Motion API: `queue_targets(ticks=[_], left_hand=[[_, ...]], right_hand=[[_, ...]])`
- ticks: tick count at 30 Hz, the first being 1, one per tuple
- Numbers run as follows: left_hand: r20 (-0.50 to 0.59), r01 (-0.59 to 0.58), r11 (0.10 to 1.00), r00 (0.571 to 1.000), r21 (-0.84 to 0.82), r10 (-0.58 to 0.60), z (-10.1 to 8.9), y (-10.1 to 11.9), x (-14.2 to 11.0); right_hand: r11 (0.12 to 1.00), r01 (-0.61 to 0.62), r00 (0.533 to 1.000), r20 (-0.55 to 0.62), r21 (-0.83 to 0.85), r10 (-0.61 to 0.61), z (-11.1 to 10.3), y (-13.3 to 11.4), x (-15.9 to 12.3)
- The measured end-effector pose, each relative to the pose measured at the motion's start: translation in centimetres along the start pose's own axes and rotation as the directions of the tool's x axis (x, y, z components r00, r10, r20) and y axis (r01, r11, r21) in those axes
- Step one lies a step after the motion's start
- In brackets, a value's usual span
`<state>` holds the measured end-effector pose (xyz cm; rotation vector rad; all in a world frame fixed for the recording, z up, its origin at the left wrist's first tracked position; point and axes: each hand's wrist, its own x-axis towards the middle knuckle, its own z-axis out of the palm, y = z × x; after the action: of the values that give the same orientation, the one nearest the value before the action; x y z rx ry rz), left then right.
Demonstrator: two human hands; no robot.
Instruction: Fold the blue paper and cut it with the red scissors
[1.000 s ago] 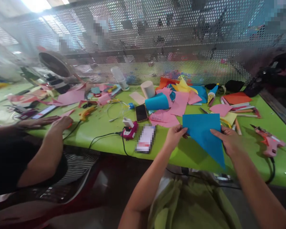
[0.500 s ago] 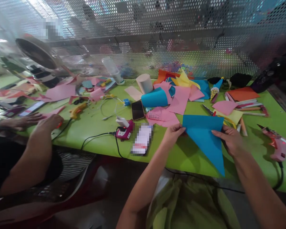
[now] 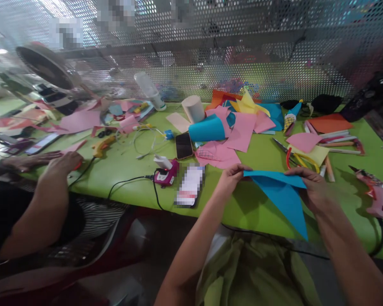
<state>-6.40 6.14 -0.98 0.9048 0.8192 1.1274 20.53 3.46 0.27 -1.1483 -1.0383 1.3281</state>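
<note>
Both hands hold a blue paper (image 3: 282, 193) triangle above the near edge of the green table (image 3: 121, 170). The left hand (image 3: 231, 177) pinches its corner at 9 o'clock, the right hand (image 3: 309, 189) pinches the corner at 3 o'clock. Its tip points to 5 o'clock. Scissors (image 3: 293, 157) lie at 12 o'clock, near the paper.

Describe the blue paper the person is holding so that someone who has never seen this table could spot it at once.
Start at the near edge of the long green table. There the left hand and right hand hold a blue paper triangle between them, its point aimed down toward the person's lap. The other blue pieces, like the rolled blue sheet, lie farther back among pink scraps.
</note>
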Motion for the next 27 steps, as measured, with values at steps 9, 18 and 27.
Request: queue_targets(ticks=[9, 18, 27], left_hand=[[0.027, 0.021, 0.994, 0.999, 0.111, -0.024, 0.1, 1.2, -0.7], [0.375, -0.261, 0.712, 0.927, 0.652, -0.003, 2.0, 6.1, -0.4], [0.474, -0.329, 0.553, 0.870, 0.765, -0.138, 2.5, 7.4, -1.0]], right_hand=[[0.991, 0.093, 0.993, -0.058, -0.095, -0.099, 0.0, -0.5, -0.7], [0.903, 0.308, 0.950, 0.140, -0.299, -0.278, -0.7, -1.2, -0.9], [0.908, 0.307, 0.948, 0.177, -0.285, -0.265, -0.6, -2.2, -1.7]])
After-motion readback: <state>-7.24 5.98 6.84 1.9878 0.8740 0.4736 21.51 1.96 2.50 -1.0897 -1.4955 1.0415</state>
